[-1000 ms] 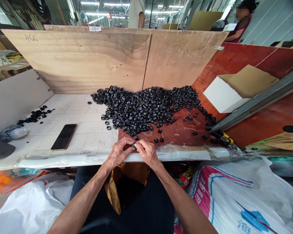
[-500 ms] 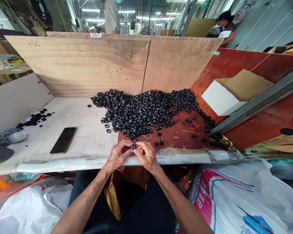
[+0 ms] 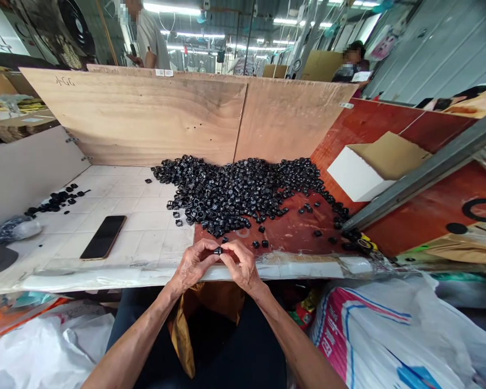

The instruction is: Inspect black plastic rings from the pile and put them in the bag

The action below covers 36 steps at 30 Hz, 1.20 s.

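Note:
Between the fingertips of both hands is a small black plastic part (image 3: 218,250), round and ring-like, just above the table's front edge. My left hand (image 3: 195,263) pinches it from the left, and my right hand (image 3: 241,265) grips it from the right, thumbs toward me. Fingers hide much of the part. Beyond my hands a wide heap of similar black parts (image 3: 227,189) lies against the back board. A few loose black parts (image 3: 260,244) sit on the red surface to the right of my fingers.
A phone (image 3: 103,237) lies on the white tabletop at left, near scattered black pieces (image 3: 56,201). An open white box (image 3: 358,170) stands at right behind a metal bar (image 3: 413,181). Wooden boards (image 3: 157,119) wall the back. An open brown bag (image 3: 182,329) hangs below my hands.
My right hand's fingers have closed in on the black part, which has turned between the fingertips. The camera view has tilted up slightly. A person in the background has shifted left.

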{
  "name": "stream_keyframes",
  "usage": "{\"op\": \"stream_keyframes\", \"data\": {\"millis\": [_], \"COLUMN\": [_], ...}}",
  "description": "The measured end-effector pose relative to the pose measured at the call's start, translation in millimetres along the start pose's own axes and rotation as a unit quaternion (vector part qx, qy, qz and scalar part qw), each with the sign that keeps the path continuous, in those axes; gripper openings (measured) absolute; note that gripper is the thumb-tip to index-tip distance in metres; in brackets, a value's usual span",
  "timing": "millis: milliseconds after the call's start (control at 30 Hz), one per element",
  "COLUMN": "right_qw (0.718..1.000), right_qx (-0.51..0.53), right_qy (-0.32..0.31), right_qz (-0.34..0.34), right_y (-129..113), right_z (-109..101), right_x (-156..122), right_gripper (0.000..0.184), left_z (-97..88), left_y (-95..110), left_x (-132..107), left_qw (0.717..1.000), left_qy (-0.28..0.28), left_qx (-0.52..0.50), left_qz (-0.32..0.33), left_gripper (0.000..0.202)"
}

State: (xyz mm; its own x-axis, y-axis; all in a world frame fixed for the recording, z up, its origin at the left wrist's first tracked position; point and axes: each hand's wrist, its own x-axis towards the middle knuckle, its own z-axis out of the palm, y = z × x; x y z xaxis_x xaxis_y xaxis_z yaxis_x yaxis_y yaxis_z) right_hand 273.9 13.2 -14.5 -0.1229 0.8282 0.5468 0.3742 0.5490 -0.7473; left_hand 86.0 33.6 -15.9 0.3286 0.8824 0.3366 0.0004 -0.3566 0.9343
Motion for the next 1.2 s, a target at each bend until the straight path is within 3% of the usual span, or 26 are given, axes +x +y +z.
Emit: {"op": "stream_keyframes", "data": {"millis": [100, 200, 300, 367, 400, 467, 533, 667, 767, 867, 1000, 1100, 1200], "right_qw": [0.999, 0.984, 0.953, 0.96, 0.972, 0.989, 0.988, 0.982, 0.983, 0.989, 0.995, 0.992, 0.987], "right_qx": [0.029, 0.077, 0.12, 0.078, 0.034, -0.067, -0.137, -0.188, -0.176, -0.143, -0.1, -0.058, -0.059], "right_qy": [-0.005, -0.007, -0.085, -0.109, -0.089, -0.01, 0.035, -0.012, -0.029, -0.013, -0.029, -0.109, -0.14], "right_qz": [0.042, 0.161, 0.264, 0.246, 0.213, 0.13, 0.064, 0.022, 0.031, 0.038, 0.005, -0.038, -0.046], "right_y": [-13, -27, -32, -24, -17, 1, 20, 44, 47, 42, 32, 26, 26], "right_z": [2, 6, 5, 1, -1, -1, 3, 15, 17, 13, 7, 6, 8], "right_x": [-9, -25, -31, -24, -17, 0, 17, 30, 26, 23, 22, 21, 20], "right_gripper": [0.014, 0.009, 0.004, 0.006, 0.006, 0.01, 0.023, 0.019, 0.014, 0.019, 0.025, 0.021, 0.021], "left_z": [4.2, 3.7, -8.1, -17.9, -21.3, -22.4, -16.2, 2.2, 5.7, -0.8, -13.6, -26.7, -44.2], "left_y": [6, 18, 34, 39, 39, 29, 11, -22, -31, -33, -32, -29, -24], "left_x": [-12, -31, -43, -39, -32, -11, 16, 52, 52, 44, 42, 48, 54], "left_qw": [0.999, 0.992, 0.98, 0.969, 0.966, 0.962, 0.952, 0.929, 0.93, 0.936, 0.928, 0.9, 0.846], "left_qy": [-0.001, -0.002, -0.081, -0.143, -0.144, -0.084, -0.004, 0.042, 0.039, 0.048, 0.133, 0.208, 0.261], "left_qx": [0.052, 0.12, 0.172, 0.198, 0.215, 0.257, 0.305, 0.368, 0.365, 0.35, 0.346, 0.378, 0.46], "left_qz": [0.008, 0.037, 0.05, 0.02, 0.001, -0.02, -0.005, 0.014, 0.007, -0.005, -0.041, -0.064, -0.072], "left_gripper": [0.014, 0.014, 0.015, 0.009, 0.006, 0.005, 0.016, 0.023, 0.015, 0.022, 0.031, 0.033, 0.047]}}
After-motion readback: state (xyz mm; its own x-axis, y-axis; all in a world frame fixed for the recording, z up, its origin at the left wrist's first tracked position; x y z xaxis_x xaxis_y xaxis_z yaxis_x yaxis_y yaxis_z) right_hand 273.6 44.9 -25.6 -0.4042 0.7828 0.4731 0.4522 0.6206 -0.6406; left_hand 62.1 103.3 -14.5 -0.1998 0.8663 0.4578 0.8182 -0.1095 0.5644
